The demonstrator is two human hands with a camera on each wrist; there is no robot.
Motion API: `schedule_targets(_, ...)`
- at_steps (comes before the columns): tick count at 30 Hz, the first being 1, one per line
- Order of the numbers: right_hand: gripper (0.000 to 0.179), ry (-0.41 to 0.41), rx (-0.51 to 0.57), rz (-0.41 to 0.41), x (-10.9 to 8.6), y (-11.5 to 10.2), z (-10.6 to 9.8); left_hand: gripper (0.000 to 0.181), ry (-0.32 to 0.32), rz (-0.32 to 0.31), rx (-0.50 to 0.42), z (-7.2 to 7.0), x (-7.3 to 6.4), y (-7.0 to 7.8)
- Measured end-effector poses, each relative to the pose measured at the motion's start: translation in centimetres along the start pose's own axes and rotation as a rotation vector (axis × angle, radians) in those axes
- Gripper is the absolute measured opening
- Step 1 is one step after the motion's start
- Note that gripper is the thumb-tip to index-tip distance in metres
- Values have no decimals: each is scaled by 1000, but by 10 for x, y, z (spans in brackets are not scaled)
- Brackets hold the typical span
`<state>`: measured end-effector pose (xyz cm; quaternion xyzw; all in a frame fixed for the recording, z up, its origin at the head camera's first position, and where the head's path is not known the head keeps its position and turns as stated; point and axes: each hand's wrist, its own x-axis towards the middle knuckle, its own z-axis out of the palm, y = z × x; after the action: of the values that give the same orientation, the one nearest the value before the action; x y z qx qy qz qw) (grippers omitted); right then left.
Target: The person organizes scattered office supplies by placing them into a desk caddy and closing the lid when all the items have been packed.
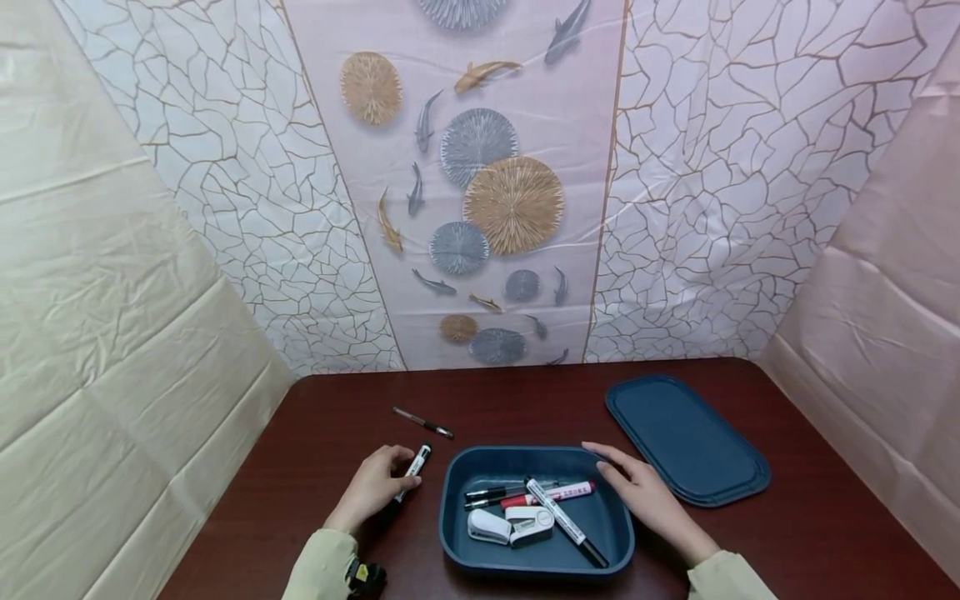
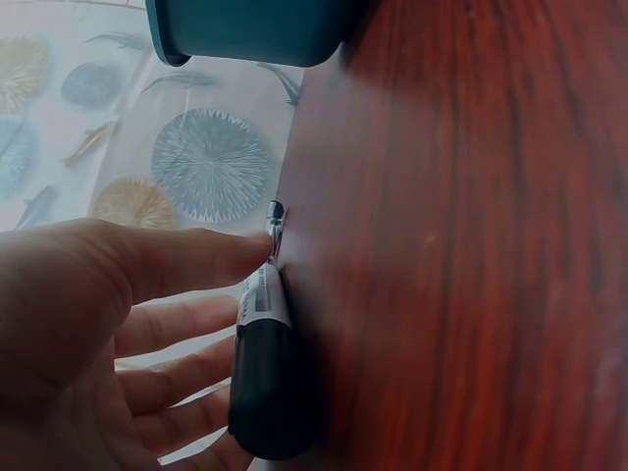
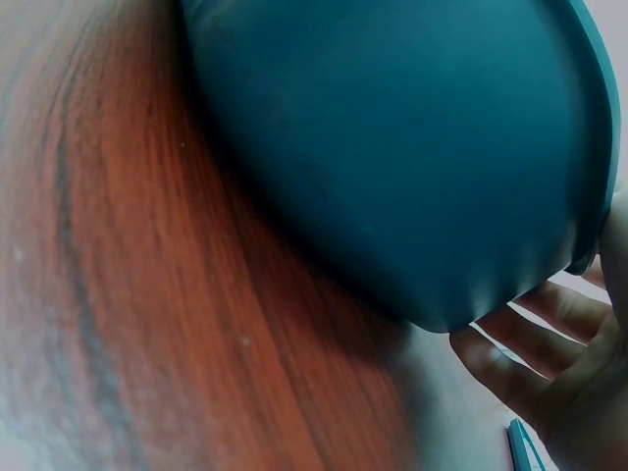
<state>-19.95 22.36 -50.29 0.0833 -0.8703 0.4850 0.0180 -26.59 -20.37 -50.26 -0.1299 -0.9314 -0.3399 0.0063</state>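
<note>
My left hand point(image 1: 375, 487) holds a white-and-black marker point(image 1: 414, 471) between thumb and fingers, low at the table left of a blue box. In the left wrist view the thumb lies against the marker's white label point(image 2: 263, 294), and its black end point(image 2: 267, 383) points toward the camera. At the right far corner of the blue box point(image 1: 536, 570), my right hand point(image 1: 648, 500) grips the rim, fingers against the outer wall point(image 3: 412, 177). Inside the box lie a white marker point(image 1: 558, 512), a red-and-white marker point(image 1: 570, 491), black pens point(image 1: 487, 497) and two small white objects, one point(image 1: 489, 527) resembling a mini stapler.
A black-and-clear pen point(image 1: 423, 422) lies on the dark red table point(image 1: 517, 404) beyond my left hand. The blue lid point(image 1: 686, 437) lies flat at the right, behind my right hand. Patterned cloth point(image 1: 480, 208) hangs at the table's back edge.
</note>
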Motion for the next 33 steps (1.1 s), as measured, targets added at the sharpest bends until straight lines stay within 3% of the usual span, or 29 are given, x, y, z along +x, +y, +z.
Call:
schedule_targets(8, 46, 14, -10, -4, 1, 1, -1, 31, 13, 7, 15, 2, 2, 0)
schedule_targets(19, 44, 4, 1, -1, 0, 1, 0, 33, -38, -22, 21, 4, 3, 0)
schedule_targets(28, 43, 16, -9, 3, 0, 2, 0, 31, -46, 53, 20, 6, 3, 3)
schedule_targets(33, 43, 12, -5, 9, 0, 1, 0, 30, -42, 63, 25, 7, 3, 5)
